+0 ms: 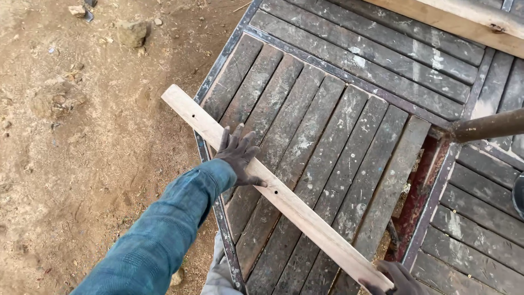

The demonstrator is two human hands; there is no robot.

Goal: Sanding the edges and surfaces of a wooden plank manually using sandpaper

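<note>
A long pale wooden slat (305,216) with small drilled holes lies diagonally across a dark, paint-spattered slatted wooden platform (333,114). My left hand (238,154), in a dark glove with a blue sleeve behind it, presses flat on the slat's upper half with fingers spread. My right hand (396,277), also gloved, grips the slat's near end at the bottom edge of the view; only part of that hand shows.
Bare brown dirt with stones (132,31) lies left of the platform. A rusty round pipe (488,125) juts in from the right. Pale timber (464,19) rests across the top right. A gap with a reddish metal frame (423,191) opens between panels.
</note>
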